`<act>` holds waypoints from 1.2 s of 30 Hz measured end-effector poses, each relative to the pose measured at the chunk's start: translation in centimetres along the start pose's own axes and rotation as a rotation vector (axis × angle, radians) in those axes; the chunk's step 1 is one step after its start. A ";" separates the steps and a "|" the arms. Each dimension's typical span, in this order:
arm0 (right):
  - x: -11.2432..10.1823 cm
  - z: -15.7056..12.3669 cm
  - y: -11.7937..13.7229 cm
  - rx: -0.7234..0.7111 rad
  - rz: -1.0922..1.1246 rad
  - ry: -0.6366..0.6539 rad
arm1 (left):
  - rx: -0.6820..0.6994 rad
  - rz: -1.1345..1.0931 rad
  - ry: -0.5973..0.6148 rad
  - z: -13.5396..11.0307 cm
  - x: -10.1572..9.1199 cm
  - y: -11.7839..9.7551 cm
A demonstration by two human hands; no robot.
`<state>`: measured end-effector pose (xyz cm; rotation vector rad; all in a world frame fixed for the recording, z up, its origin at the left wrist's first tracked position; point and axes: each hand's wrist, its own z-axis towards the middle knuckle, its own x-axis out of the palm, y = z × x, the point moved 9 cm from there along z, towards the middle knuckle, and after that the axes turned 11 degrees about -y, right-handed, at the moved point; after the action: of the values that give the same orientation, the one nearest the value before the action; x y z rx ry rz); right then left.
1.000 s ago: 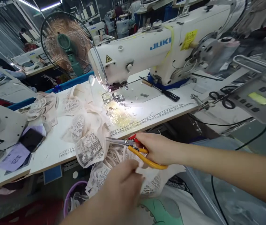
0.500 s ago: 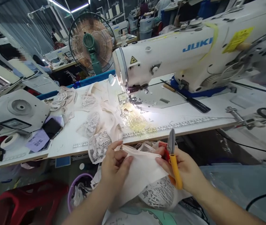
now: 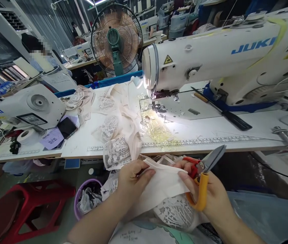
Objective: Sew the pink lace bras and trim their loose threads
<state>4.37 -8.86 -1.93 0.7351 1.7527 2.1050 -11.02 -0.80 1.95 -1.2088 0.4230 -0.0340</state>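
Observation:
Below the table edge, a pale pink bra (image 3: 163, 184) with a white lace cup (image 3: 176, 210) is stretched between my hands. My left hand (image 3: 134, 179) pinches its upper edge between thumb and fingers. The thumb and fingers of my right hand (image 3: 213, 195) grip the same edge farther right. Scissors (image 3: 203, 191) with one orange and one red handle also hang in my right hand, their blades pointing up and right. More lace bras (image 3: 118, 149) lie in a strip on the table, the nearest draping over the edge by my left hand.
A white JUKI sewing machine (image 3: 184, 64) stands on the table (image 3: 205, 130), its lamp lit. A black-handled tool (image 3: 235, 120) lies at its base. A second machine (image 3: 42, 105), a fan (image 3: 116, 44), a red stool (image 3: 42, 206) and a purple bin (image 3: 77, 203) surround me. Another person (image 3: 36, 47) sits behind.
The view has turned left, so the surroundings sit farther right. The scissors have tilted, their blades now leaning right and appearing wider. Both hands still hold the bra.

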 end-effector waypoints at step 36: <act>1.9 -0.9 0.8 0.008 -0.174 -0.076 | -0.141 -0.311 -0.011 -1.1 -2.2 2.3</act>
<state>2.32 -8.74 -0.88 0.6314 1.7194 1.9326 -13.90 -0.37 0.22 -1.4045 0.2278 -0.2684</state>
